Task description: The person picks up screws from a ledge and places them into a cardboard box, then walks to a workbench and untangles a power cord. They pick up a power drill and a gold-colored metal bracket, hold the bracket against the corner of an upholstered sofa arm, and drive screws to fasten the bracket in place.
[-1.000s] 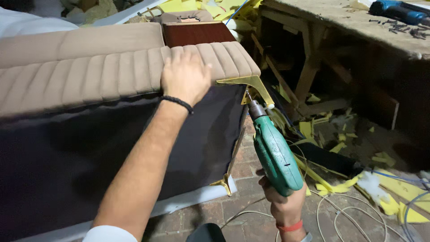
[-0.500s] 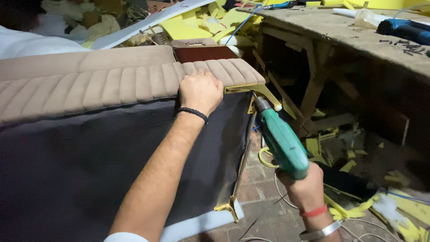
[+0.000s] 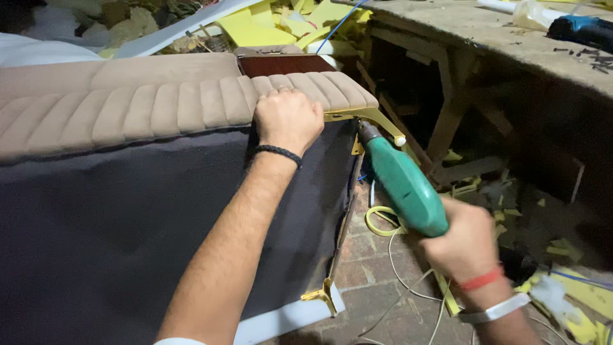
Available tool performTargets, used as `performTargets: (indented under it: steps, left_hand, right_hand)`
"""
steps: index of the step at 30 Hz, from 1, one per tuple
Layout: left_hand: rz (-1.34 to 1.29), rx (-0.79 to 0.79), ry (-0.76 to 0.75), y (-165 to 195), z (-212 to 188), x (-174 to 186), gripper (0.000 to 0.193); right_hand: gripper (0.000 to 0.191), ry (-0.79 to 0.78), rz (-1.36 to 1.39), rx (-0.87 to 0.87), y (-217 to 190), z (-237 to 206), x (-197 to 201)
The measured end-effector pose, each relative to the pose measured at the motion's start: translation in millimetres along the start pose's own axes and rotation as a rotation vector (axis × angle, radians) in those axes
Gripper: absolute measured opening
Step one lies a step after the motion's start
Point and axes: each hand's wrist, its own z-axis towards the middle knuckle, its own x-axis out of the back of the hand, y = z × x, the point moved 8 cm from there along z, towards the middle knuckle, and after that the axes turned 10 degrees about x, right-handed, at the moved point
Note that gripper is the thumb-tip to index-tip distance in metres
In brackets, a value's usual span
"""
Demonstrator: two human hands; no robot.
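Beige ribbed cushion (image 3: pixel 159 105): over black fabric panel (image 3: pixel 115 236). My left hand (image 3: pixel 288 118): fingers curled, pressing the cushion's right end. Gold metal leg (image 3: pixel 373 121): just beside. Green drill (image 3: pixel 399 182): tip at the leg, my right hand (image 3: pixel 463 246) closed around its grip.

One green drill (image 3: pixel 401 182), one tan cushion (image 3: pixel 159 102), two hands, one workbench (image 3: pixel 511 38)
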Motion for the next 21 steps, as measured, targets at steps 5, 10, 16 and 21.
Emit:
performTargets:
  steps: [5,10,16,21]
  left_hand:
    - [-0.007,0.023,-0.09,-1,5,-8,0.039]
    - [-0.088,-0.068,-0.001,6,-9,9,0.039]
    - [-0.118,-0.335,0.091,17,-39,37,0.078]
    - [-0.026,-0.376,0.045,25,-48,36,0.088]
  right_hand:
    - [0.04,0.013,0.055,0.042,-15,15,9]
    - [0.037,-0.025,-0.046,0.031,-14,6,16]
    - [0.031,0.039,0.294,0.059,8,-15,-27]
    - [0.027,0.174,0.525,0.059,50,-74,-55]
